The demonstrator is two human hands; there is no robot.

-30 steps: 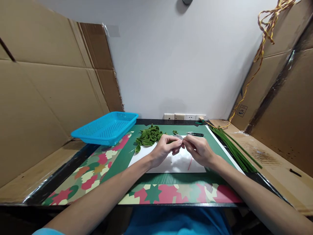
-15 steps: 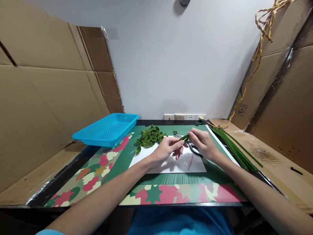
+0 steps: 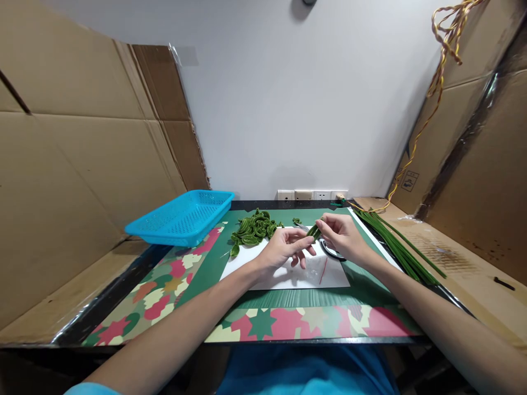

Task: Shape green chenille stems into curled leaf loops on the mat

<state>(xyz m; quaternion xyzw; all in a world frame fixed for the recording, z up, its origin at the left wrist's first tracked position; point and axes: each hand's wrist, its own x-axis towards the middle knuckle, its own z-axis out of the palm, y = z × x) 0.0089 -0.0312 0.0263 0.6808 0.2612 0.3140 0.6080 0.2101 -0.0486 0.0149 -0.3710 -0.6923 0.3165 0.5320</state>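
Between my two hands is a small leaf shape bent from green pipe cleaner (image 3: 315,232). My left hand (image 3: 287,248) pinches its lower end between thumb and forefinger, the other fingers loosely curled. My right hand (image 3: 341,235) grips the upper end with thumb and fingertips. Scissors (image 3: 332,251) with black handles lie on the white sheet (image 3: 284,278), partly hidden beneath my right hand. Left of the hands, a heap of similar pipe-cleaner leaves (image 3: 256,227) rests at the sheet's far edge. A small green piece (image 3: 297,221) lies just beyond the scissors.
A blue perforated basket (image 3: 181,219) stands at the back left. Long straight green pipe cleaners (image 3: 397,247) lie in a bundle on the right. Cardboard walls (image 3: 82,164) flank the table, and a twisted yellow wire (image 3: 436,104) hangs at the right. Power sockets (image 3: 313,195) line the back wall.
The pipe-cleaner leaf has tipped to a steeper angle between my fingers, and more of it shows. Both hands stay nearly in place; the whole view has shifted slightly.
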